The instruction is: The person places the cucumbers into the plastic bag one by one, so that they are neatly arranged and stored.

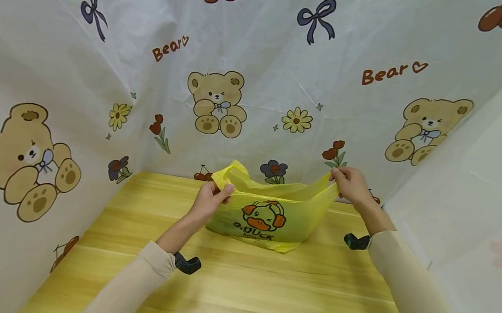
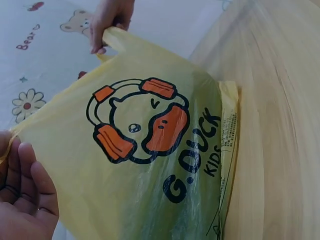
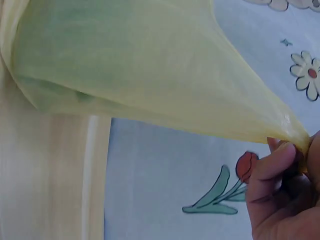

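A yellow plastic bag (image 1: 226, 219) with a winking duck in orange headphones stands on the wooden table, its mouth spread between both hands. My left hand (image 1: 210, 200) pinches the bag's upper left corner. At the opposite top corner my right hand (image 1: 351, 184) grips the gathered plastic between thumb and fingers. The left wrist view shows the printed front of the bag (image 2: 75, 165), stretched taut, with the left hand (image 2: 30, 192) at its edge. In the right wrist view the plastic (image 3: 165, 75) draws to a point in the right hand (image 3: 282, 195). Darker green shows through the bag's lower part.
The light wooden table (image 1: 264, 299) runs back to a white cloth wall (image 1: 265, 52) printed with bears, bows and flowers. Another pale cloth wall (image 1: 478, 198) rises close beside the right arm. Black wrist-worn devices (image 1: 188, 265) stick out from both sleeves.
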The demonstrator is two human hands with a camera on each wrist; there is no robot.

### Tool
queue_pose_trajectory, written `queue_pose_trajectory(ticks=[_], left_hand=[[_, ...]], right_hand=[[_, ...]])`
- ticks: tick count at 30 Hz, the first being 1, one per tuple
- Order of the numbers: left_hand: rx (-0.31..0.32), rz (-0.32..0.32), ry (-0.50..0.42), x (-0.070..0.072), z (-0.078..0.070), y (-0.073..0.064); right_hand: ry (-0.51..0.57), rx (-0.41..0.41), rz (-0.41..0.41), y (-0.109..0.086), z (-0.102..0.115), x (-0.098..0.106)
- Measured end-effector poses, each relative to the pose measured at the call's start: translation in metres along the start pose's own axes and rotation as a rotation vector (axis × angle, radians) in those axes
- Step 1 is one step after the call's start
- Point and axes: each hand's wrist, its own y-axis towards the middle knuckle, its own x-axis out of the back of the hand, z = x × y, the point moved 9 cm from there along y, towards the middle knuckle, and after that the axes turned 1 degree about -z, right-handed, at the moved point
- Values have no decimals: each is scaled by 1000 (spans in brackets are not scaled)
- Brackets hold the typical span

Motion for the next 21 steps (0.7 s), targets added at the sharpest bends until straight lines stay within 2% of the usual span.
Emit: queue_pose_trajectory(ticks=[5, 10, 14, 18, 21], left_hand=[[14, 56, -1, -18, 2, 3], [28, 97, 14, -20, 9, -1], [-10, 165, 48, -5, 20, -16], [-99, 227, 85, 19, 31, -36], [-115, 177, 236, 43, 42, -47]], right_hand=[[-76, -6, -65, -1, -11, 6], [-86, 50, 11, -18, -13, -4], [-37, 73, 66, -41, -18, -16], [2, 69, 62, -62, -33, -21], [-6, 64, 60, -76, -51, -24]])
